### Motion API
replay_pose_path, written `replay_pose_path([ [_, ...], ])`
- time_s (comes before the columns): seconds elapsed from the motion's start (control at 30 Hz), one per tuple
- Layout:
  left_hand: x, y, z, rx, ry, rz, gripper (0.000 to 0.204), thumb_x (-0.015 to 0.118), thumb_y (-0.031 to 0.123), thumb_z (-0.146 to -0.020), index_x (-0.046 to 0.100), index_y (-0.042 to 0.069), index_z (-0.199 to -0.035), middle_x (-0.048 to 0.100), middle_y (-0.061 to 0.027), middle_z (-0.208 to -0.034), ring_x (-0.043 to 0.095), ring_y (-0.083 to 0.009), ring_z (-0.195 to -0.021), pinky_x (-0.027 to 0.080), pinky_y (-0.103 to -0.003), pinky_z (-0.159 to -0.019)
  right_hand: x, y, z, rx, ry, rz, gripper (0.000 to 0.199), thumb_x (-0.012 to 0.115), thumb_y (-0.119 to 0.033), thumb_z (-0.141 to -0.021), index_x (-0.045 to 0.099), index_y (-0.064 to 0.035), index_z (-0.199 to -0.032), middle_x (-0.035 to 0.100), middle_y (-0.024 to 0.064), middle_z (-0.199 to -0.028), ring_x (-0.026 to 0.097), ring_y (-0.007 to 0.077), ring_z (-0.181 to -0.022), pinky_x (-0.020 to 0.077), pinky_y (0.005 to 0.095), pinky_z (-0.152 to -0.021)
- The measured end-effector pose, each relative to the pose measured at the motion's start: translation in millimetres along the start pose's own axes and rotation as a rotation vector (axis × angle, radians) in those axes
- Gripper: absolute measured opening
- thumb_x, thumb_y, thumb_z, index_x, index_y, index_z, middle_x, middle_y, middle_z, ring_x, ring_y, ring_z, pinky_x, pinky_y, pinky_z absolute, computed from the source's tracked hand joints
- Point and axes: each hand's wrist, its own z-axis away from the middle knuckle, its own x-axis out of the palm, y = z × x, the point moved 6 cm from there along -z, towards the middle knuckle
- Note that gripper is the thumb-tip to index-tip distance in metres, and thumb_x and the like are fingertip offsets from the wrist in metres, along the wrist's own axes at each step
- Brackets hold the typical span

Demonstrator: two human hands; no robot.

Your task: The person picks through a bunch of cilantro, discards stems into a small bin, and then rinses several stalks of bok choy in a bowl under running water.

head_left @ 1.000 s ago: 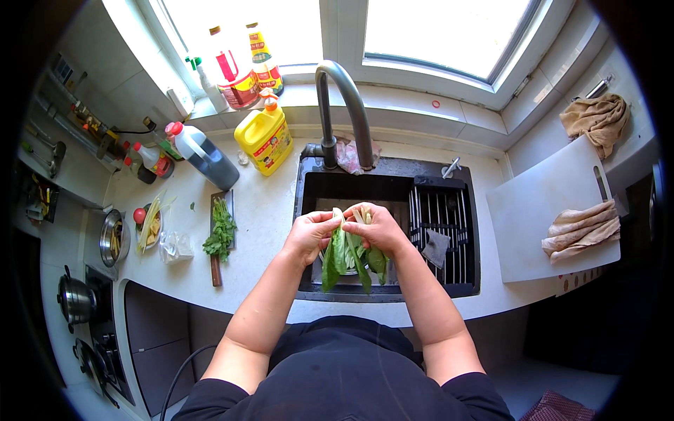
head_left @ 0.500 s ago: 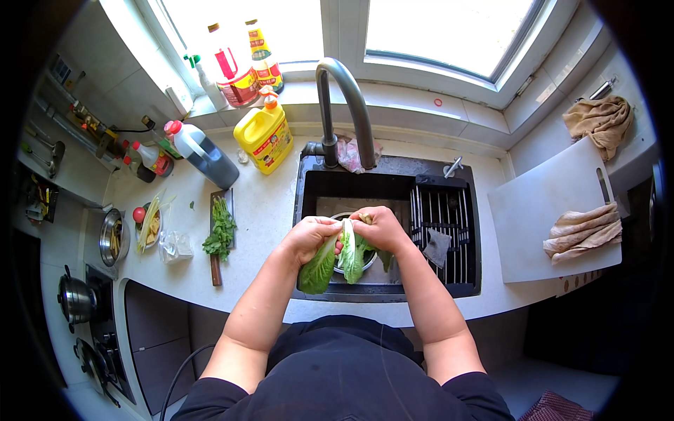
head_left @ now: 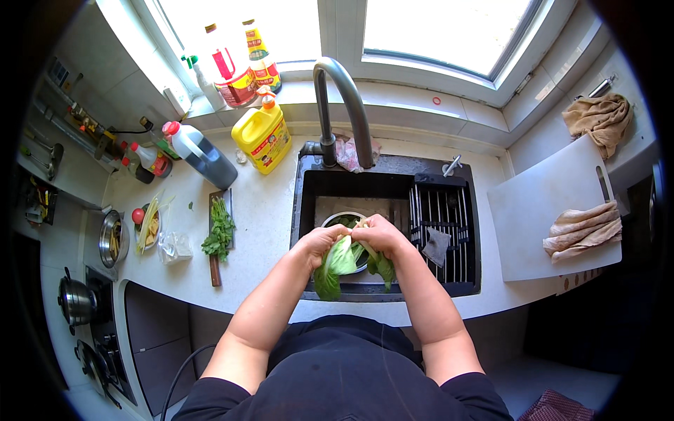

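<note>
Over the sink (head_left: 303, 210), my left hand (head_left: 321, 244) pinches a green lettuce leaf (head_left: 338, 259) that hangs down from the fingers. My right hand (head_left: 380, 235) is close beside it, closed round more lettuce leaves (head_left: 380, 266) with pale stems. Both hands' fingertips almost meet above a round metal-rimmed bowl (head_left: 344, 214) standing in the sink. Some dark green shows inside the bowl; its near part is hidden by my hands and the leaves.
A curved faucet (head_left: 351, 77) rises behind the sink, and a roll-up rack (head_left: 442, 210) covers its right side. On the left counter lie a cleaver (head_left: 215, 270) and green herbs (head_left: 221, 231). Bottles (head_left: 203, 158) and a yellow jug (head_left: 263, 140) stand behind; a white cutting board (head_left: 519, 217) lies right.
My hands have drawn the lettuce leaves slightly apart and tilted them. The leaf in my left hand has shifted right and turned, and more of the bowl's far rim shows.
</note>
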Motion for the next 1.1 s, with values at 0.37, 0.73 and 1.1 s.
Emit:
replay_pose_path([
  [0.37,24.7,-12.1,10.7,-0.383,-0.641,0.573,0.027,0.049,0.031,-0.081,0.051,0.007,-0.07,0.039,0.0039,-0.05,0.04,-0.0087,-0.043,0.039,-0.023,-0.043,14.0,7.9,-4.7,-0.059,-0.29,-0.541,0.01,0.055,-0.014,-0.078,0.058,-0.0044,-0.076,0.055,0.0029,-0.064,0.052,0.01,-0.055,0.042,0.0225,-0.051],
  [0.73,10.9,9.4,5.2,0.016,-0.213,0.363,0.021,0.053,0.023,-0.085,0.057,0.002,-0.083,0.049,0.0014,-0.058,0.047,-0.0091,-0.047,0.043,-0.024,-0.044,-6.7,1.6,-9.8,-0.121,0.001,-0.578,0.014,0.05,-0.018,-0.084,0.054,-0.0049,-0.081,0.055,0.0041,-0.066,0.049,0.0111,-0.049,0.0423,0.0231,-0.049],
  [1.1,2.8,17.2,7.0,0.231,0.09,-0.19,0.019,0.062,0.021,-0.084,0.06,0.003,-0.079,0.057,-0.0039,-0.064,0.053,-0.0107,-0.049,0.045,-0.024,-0.044,3.6,-11.1,-3.2,-0.126,-0.08,-0.207,0.02,0.072,-0.006,-0.07,0.063,0.0018,-0.086,0.064,0.0056,-0.077,0.06,0.011,-0.067,0.0486,0.024,-0.061],
])
